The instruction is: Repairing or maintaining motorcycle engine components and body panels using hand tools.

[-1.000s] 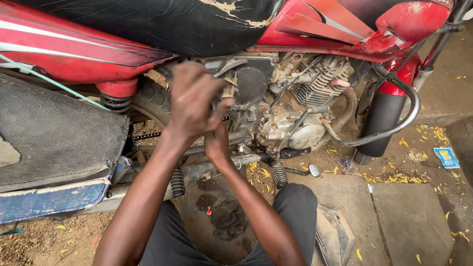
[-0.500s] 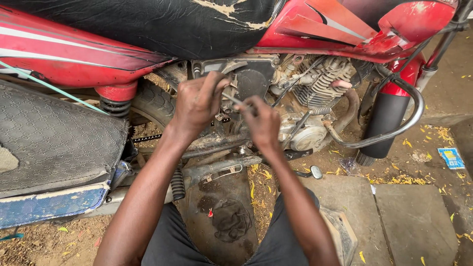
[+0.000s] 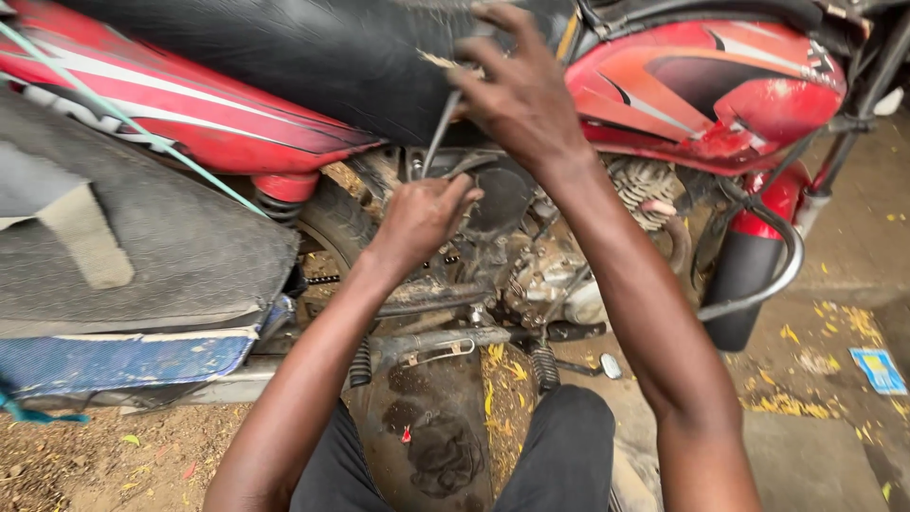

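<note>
The person is crouching beside a red motorcycle (image 3: 720, 85) and working at its engine area with both hands. The right hand (image 3: 521, 95) is raised against the black seat (image 3: 313, 57), its fingers (image 3: 493, 19) closing around the upper end of a thin metal rod (image 3: 441, 128), probably a screwdriver or similar tool. The left hand (image 3: 422, 213) is sitting lower, its fingers curled at the rod's lower end near the dark round cover (image 3: 502, 194) of the engine; whether they are actually pinching the tip cannot be told. The rod is standing nearly upright, its long axis running from upper right down to lower left, with the working end pointing down into the gap behind the cover. Judging from this, the greasy tip could be slipping off whatever it is bearing on, driving into the left fingers or skidding against the chain (image 3: 327, 280) and rear tyre (image 3: 332, 218); the steep angle and the high grip are leaving little control over sideways wobble.
</note>
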